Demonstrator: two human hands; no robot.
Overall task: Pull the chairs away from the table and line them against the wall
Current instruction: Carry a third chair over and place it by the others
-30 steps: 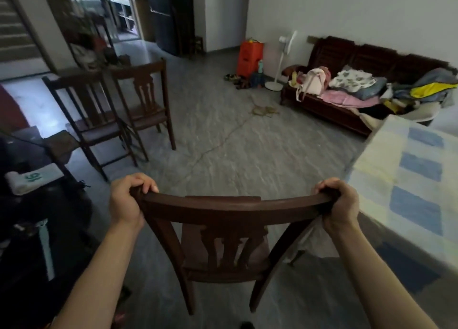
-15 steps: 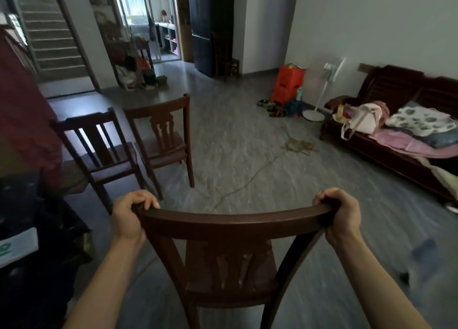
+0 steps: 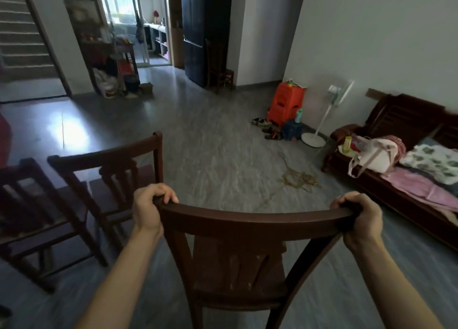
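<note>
A dark wooden chair stands right in front of me, its back toward me. My left hand grips the left end of its curved top rail, and my right hand grips the right end. Two more dark wooden chairs stand side by side at the left: one close by, the other at the frame's left edge. The table is out of view.
A dark wooden sofa piled with clothes and a bag lines the right wall. A white standing fan, an orange plastic stool and shoes sit near that wall. Rope lies on the grey floor. A dark fridge stands at the back.
I have turned left with the chair in both hands. The checked table has left the view at the right, and the two other chairs are now closer at my left.
</note>
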